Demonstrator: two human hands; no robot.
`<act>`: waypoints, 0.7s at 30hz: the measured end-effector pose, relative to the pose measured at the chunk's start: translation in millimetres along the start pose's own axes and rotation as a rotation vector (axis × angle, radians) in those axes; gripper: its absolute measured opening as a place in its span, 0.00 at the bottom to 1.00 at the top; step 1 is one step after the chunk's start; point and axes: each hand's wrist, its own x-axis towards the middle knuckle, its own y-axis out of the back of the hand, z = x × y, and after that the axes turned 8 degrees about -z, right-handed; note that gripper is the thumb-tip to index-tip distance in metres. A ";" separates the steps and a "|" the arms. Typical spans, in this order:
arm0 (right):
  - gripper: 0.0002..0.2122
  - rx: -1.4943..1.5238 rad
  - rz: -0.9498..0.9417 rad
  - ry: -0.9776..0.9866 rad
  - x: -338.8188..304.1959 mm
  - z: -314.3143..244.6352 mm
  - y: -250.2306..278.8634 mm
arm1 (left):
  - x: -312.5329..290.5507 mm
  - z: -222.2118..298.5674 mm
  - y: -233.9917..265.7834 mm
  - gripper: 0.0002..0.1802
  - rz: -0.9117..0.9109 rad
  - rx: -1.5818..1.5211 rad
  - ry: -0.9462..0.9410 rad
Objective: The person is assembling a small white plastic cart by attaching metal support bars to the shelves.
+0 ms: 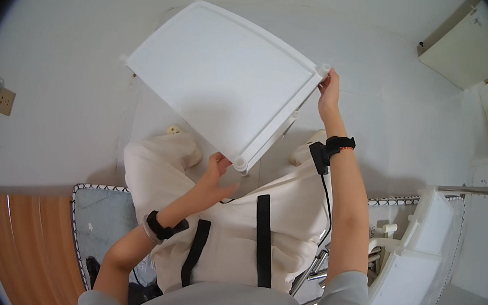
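A white rectangular shelf panel (217,70) with a raised rim and round corner sockets is tilted in front of me, above my lower legs. My right hand (329,96) is closed on its right corner, fingers at the socket (323,70). At the near corner, beside another round socket (241,164), my left hand (214,180) has its fingertips against the panel's edge, with the thumb held apart. Under the right edge a white fitting (294,116) and part of a thin rod show; the panel hides the rest.
To my right, more white panels (418,271) and metal tubes (318,265) lie on a mat with patterned trim. On my left are brown wooden boards (32,236) and a grey mat (103,214). A socket box (5,100) is at far left; a pale cabinet (470,49) stands far right.
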 end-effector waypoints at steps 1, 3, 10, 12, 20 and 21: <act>0.21 0.005 -0.008 -0.004 3.9 0.7 0.9 | 3.8 4.9 1.0 0.36 0.008 0.002 0.005; 0.22 -0.001 -0.024 -0.024 12.5 1.7 2.6 | 8.1 12.5 4.6 0.35 0.138 -0.472 0.158; 0.39 -0.152 -0.251 -0.263 19.1 -28.0 4.7 | 7.7 5.7 -2.9 0.33 0.267 -0.821 0.221; 0.37 -0.157 -0.268 -0.281 16.4 -35.6 3.9 | 8.3 10.8 -9.6 0.25 0.241 -0.808 0.156; 0.23 -0.099 -0.460 -0.342 -21.7 -50.0 -0.4 | 0.6 28.0 -24.6 0.25 0.506 -0.986 0.053; 0.23 -0.099 -0.455 -0.343 -29.5 -49.3 -1.6 | -1.2 29.6 -26.7 0.26 0.555 -0.965 0.044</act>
